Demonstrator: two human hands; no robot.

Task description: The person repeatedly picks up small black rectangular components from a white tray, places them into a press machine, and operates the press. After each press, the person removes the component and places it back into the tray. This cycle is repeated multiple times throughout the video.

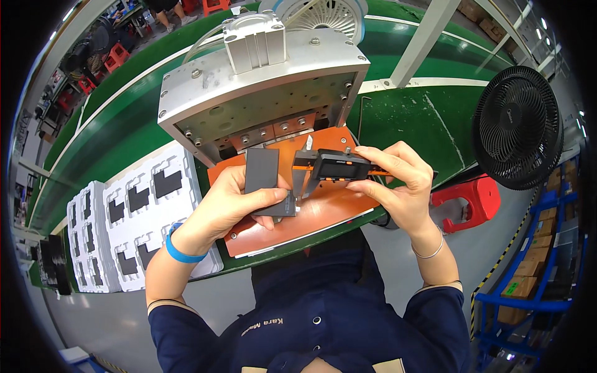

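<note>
My left hand grips a flat, black, L-shaped battery, thumb on its face and fingers behind. A small pale tab shows at the battery's lower right corner. A black digital caliper with a small display and orange buttons is pinched between the thumb and fingers of my right hand. Its metal jaws point down at the battery's right edge, close to the tab; whether they touch it I cannot tell. Both hands are over an orange-brown plate.
A metal press fixture stands behind the plate. White trays with several black L-shaped batteries lie to the left. At the right are a black fan and a red stool. A green bench surface extends behind.
</note>
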